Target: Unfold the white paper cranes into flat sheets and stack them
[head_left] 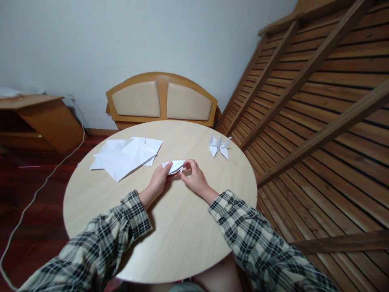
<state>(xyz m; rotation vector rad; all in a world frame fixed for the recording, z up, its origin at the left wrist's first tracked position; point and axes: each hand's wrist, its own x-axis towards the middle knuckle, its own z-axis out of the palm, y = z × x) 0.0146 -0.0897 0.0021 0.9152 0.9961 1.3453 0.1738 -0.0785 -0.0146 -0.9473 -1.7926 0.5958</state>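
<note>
A small piece of folded white paper (177,166) is held between my two hands, just over the middle of the round table (194,227). My left hand (158,178) is closed on its left end, the thumb lying on top. At the right end, my right hand (195,178) pinches the paper's layers between thumb and fingers. Several loose white paper sheets (127,154) lie overlapping on the left of the table. Folded paper cranes (219,146) stand close together at the back right.
A wooden headboard (162,99) with two pale panels stands behind the table. Slatted wooden boards (304,121) lean along the right, close to the table's edge. A wooden desk (36,117) is at the far left, and a white cable (45,182) trails over the dark red floor.
</note>
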